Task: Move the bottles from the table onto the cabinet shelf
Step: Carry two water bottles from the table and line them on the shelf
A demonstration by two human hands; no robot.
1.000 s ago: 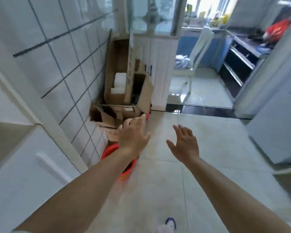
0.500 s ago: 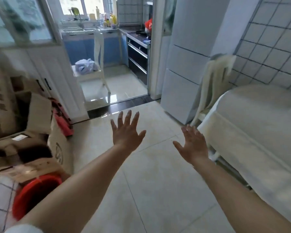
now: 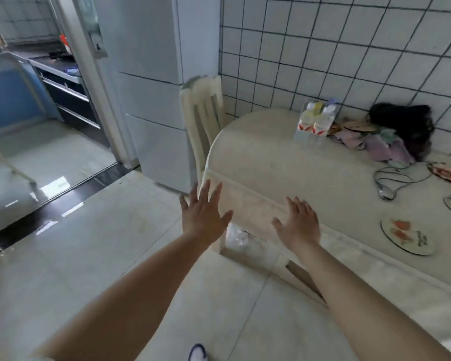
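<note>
While both hands, left hand and right hand, hang spread and hold nothing, two bottles stand together by the tiled wall on the surface; probably light, smooth plastic, best gripped mid-body.

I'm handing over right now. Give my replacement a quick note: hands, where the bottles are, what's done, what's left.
Left hand: open, empty, held out over the floor near the table edge.
Right hand: open, empty, in front of the table's edge.
Bottles: a cluster standing upright at the far side of the table, near the tiled wall, beside a pile of cloth.
Done: no bottle is held.
Left: reach the bottles, pick them up, carry them to the cabinet shelf, which is out of view.
</note>
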